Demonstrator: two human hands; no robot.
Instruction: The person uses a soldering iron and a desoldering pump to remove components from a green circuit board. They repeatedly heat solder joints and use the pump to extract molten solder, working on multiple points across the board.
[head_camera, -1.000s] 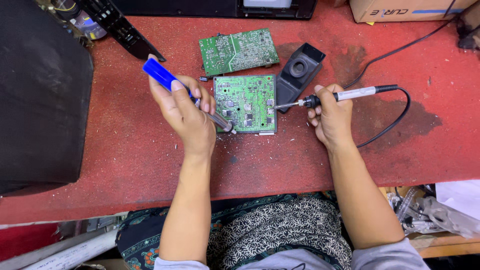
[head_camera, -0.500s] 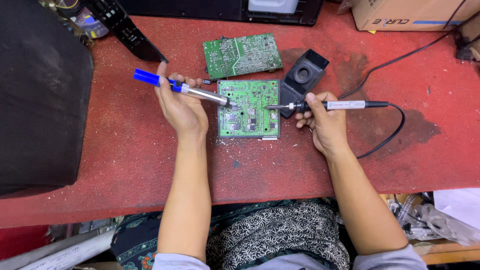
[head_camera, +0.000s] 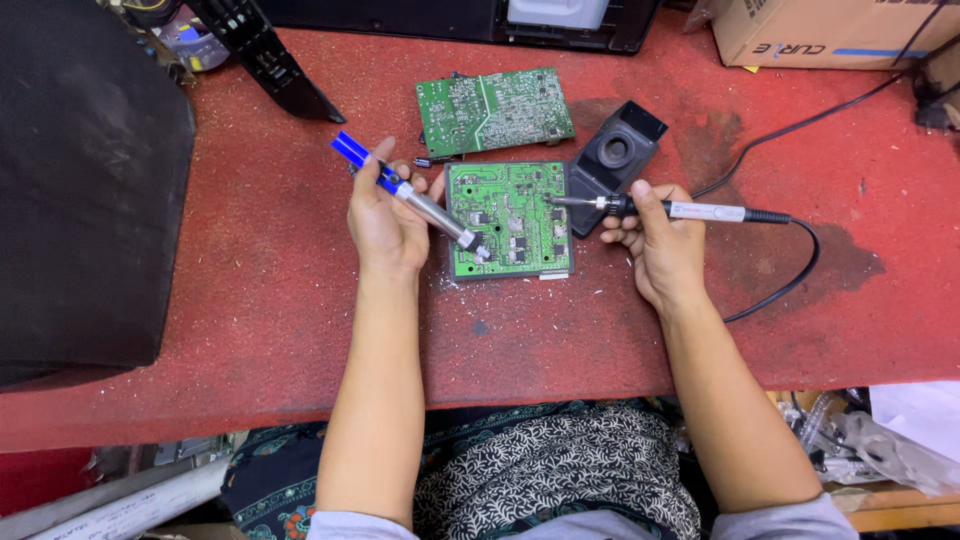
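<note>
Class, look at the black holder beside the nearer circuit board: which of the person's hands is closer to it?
Right. The right hand sits just below the holder, gripping the soldering iron. The left hand is across the board, on its far side.

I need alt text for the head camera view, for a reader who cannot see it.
A left hand holds a blue-ended desoldering pump and a right hand a corded soldering iron over a green circuit board on a red table.

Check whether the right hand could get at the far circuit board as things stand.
Probably yes. The far board lies bare on the bench, nothing on top of it. The right hand already holds a soldering iron, and the black stand sits between them, so it would have to reach over that.
</note>
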